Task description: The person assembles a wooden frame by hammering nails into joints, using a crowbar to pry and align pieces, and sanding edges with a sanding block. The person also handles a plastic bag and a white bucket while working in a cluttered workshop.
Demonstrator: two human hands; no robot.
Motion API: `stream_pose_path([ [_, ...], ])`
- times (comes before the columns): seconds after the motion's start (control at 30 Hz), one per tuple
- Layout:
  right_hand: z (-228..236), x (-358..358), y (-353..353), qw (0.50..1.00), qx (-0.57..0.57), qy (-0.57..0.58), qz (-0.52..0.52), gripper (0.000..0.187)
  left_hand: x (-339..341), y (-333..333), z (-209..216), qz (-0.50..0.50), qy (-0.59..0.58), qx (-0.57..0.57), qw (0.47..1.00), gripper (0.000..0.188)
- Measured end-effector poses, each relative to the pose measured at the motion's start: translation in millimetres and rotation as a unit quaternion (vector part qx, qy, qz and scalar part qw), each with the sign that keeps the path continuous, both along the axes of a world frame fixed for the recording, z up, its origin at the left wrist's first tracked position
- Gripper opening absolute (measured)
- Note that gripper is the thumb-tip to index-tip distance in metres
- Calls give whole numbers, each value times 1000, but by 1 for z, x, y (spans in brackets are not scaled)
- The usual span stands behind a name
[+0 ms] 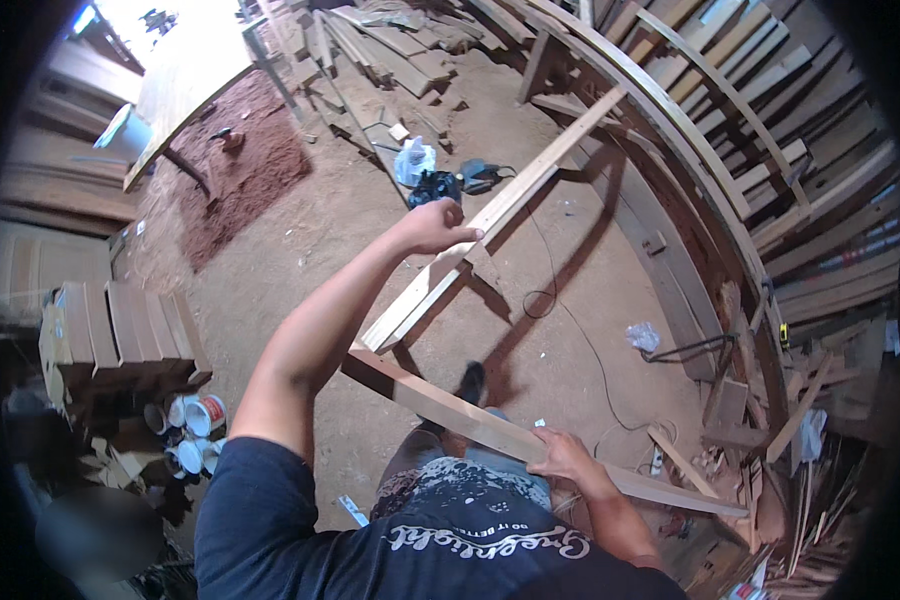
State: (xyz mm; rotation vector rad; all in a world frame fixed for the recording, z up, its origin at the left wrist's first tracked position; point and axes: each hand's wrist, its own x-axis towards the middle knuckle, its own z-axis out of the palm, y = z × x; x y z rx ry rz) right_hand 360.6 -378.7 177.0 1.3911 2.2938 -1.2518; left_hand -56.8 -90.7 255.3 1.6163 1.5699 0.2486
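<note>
My right hand (pixel 567 456) is closed round a long squared wooden beam (pixel 440 405), which lies crosswise in front of my body and slopes down to the right. A second pale timber (pixel 530 185), apparently two lengths side by side, runs from the crosswise beam's left end toward the far right. My left hand (pixel 438 228) is over this timber's left side, wrist bent and fingers curled, the thumb reaching to the wood. What those fingers hold, if anything, is hidden. Just beyond the hand sits a black object (pixel 433 188) beside a clear plastic bag (pixel 413 160).
A dark power tool (pixel 482 176) lies near the timber, and a thin cable (pixel 580 335) winds over the dirt floor. White tubs (pixel 206 415) and stacked boards (pixel 120 325) stand at left. A workbench (pixel 195 90) is far left. Wood racks (pixel 750 80) line the right.
</note>
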Motion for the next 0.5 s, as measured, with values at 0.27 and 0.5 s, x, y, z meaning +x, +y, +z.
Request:
stream_pose_path([
  [0.27,-13,11,7,998,39,36,-39,69,84,91,-162,32,114,-36,992,108],
  [0.5,6,14,32,999,-24,21,0,65,79,103,-185,73,80,-5,994,77],
])
